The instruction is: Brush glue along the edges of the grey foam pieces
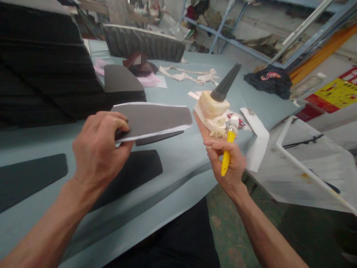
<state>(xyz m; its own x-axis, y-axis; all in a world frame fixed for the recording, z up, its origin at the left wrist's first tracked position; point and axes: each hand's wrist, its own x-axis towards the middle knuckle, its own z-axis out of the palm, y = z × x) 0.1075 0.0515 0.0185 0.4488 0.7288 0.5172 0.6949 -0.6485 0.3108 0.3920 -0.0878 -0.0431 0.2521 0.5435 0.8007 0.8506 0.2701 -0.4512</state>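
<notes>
My left hand [102, 143] pinches the left end of a flat grey panel [156, 119], held above the table. White strips run along the panel's two long edges. Between the fingers and thumb of my right hand [228, 162] is a brush with a yellow handle [229, 149], its pale bristle end pointing up and away. Just beyond it stands a cream-coloured glue pot [213, 106], crusted at the front, with a black cone-shaped nozzle [225, 82] slanting up from it. A brown board [202, 124] lies under the pot. Below the held panel rests a dark panel [136, 171] on the table.
Tall stacks of black panels [44, 63] rise at the left. Another dark panel [33, 176] lies at the near left. White strips [192, 74] and a bundled row of dark pieces [145, 42] are at the back. A white-framed bin [306, 171] stands right of the table [178, 178].
</notes>
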